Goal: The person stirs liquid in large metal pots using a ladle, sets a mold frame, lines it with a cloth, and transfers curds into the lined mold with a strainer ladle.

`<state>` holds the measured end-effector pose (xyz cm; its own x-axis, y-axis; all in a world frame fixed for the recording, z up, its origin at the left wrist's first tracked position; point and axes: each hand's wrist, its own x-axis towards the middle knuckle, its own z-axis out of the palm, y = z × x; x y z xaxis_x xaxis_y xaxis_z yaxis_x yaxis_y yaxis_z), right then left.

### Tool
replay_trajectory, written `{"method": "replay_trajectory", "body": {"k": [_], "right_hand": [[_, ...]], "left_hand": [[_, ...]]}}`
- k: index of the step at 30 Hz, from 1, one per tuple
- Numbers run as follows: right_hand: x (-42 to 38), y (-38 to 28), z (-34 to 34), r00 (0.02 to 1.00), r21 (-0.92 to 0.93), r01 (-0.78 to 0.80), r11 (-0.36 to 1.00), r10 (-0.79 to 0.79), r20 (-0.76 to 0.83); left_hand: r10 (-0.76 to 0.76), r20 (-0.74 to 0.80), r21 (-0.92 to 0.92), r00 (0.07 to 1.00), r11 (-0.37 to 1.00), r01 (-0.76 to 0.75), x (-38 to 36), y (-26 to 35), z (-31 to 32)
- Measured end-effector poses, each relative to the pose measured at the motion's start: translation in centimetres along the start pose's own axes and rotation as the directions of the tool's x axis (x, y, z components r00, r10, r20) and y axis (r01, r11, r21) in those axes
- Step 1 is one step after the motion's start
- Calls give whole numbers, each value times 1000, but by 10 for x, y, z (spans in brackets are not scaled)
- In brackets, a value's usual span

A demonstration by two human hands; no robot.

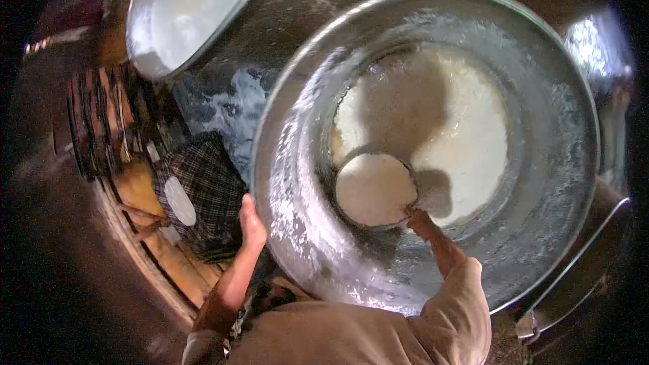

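Note:
A large metal pot (pixel 297 182) with a wide rim takes up the middle and right of the head view. Thick whitish liquid (pixel 466 155) covers its bottom. Inside the pot, low and to the left, a round bowl (pixel 375 189) is full of the same pale liquid. My right hand (pixel 426 225) reaches down into the pot, its fingers closed on the bowl's near right edge; whether a handle is there I cannot make out. At the pot's left rim, my left hand (pixel 253 225) grips the edge from outside, with some fingers hidden.
Another metal vessel (pixel 152 61) holding white liquid stands at the upper left. Left of the pot lies a dark checked cloth (pixel 209 196) with a white oval patch on it. Dark slats (pixel 101 122) lie beyond. A wire handle (pixel 581 260) hangs at the lower right.

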<state>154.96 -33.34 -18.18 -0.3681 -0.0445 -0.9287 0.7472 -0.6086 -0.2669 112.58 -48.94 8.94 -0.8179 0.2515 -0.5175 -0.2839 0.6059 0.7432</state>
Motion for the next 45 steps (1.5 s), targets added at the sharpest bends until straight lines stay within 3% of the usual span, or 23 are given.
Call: {"method": "replay_trajectory", "body": {"k": [2, 3, 4, 5, 7, 8, 11, 12, 15, 16, 17, 20, 23, 25, 27, 30, 32, 33, 39, 40, 41, 42, 45], "right_hand": [[-34, 6, 8, 975, -130, 221, 967, -214, 65], [-58, -2, 13, 932, -421, 357, 834, -350, 98], [-83, -14, 19, 869, -671, 432, 603, -478, 129], [-103, -12, 16, 735, -721, 592, 360, -608, 300], [-152, -22, 18, 658, -809, 565, -162, -503, 561], [-186, -48, 32, 754, -802, 426, -420, -324, 571], [-257, -97, 44, 918, -881, 396, -260, 97, 384], [-275, -103, 25, 868, -868, 496, 30, -52, 494], [-351, -163, 60, 967, -859, 247, 448, -52, 251], [-366, -177, 70, 975, -913, 222, 343, -84, 206], [-378, -199, 97, 991, -926, 131, 354, -62, 117], [-411, -250, 168, 995, -917, -78, 392, -20, -93], [-427, -261, 209, 907, -894, 385, 227, -269, 323], [-433, -265, 195, 852, -854, 499, 148, -262, 452], [-405, -247, 116, 818, -816, 560, 145, -254, 517], [-392, -261, 123, 911, -881, 403, 247, -16, 413], [-393, -258, 150, 933, -882, 348, 316, -29, 358], [-394, -255, 184, 985, -908, 158, 387, -3, 170], [-281, -188, 263, 886, -740, 448, 501, -141, 441], [-276, -200, 363, 873, -696, 446, 562, -101, 477], [-268, -212, 465, 857, -652, 433, 622, -62, 511], [-221, -202, 500, 924, -509, 223, 831, -14, 382], [-174, -188, 545, 918, -513, 239, 824, -19, 396]], "left_hand": [[58, 32, 198, 998, 978, -63, 0, 10, 11], [71, 16, 285, 997, 956, -72, 2, 8, 11], [135, -6, 235, 991, 963, -130, -1, 15, 20], [199, -34, 184, 979, 964, -190, -1, 21, 24], [337, 94, 215, 937, 912, -349, 10, 5, 21], [370, 159, 238, 915, 885, -399, 15, 1, 20], [364, 90, -88, 927, 930, -356, 16, 0, 10], [292, 171, -126, 941, 954, -273, 17, -4, -7], [257, 293, -392, 921, 911, -129, 29, -43, -66], [226, 260, -460, 939, 884, -85, 32, -61, -89], [190, 230, -525, 955, 850, -43, 33, -82, -114], [-139, 118, -531, 983, 828, 181, 15, -157, -206], [-354, -32, -556, 935, 783, 278, -46, -226, -278], [-418, -133, -675, 899, 702, 227, -107, -280, -292], [-488, -205, -774, 849, 611, 164, -184, -304, -281], [-615, -232, -883, 753, 459, 103, -304, -317, -230], [-685, -178, -930, 706, 353, 108, -373, -309, -189], [-714, -153, -947, 683, 304, 105, -401, -305, -171], [-780, -100, -991, 618, 132, 6, -551, -251, -73], [-777, -105, -993, 621, 112, -28, -572, -253, -55], [-780, -39, -999, 624, 24, -31, -551, -272, -111], [-778, -24, -997, 628, -26, -71, -558, -272, -122], [-747, 4, -960, 665, -190, -207, -607, -268, -102]]}}
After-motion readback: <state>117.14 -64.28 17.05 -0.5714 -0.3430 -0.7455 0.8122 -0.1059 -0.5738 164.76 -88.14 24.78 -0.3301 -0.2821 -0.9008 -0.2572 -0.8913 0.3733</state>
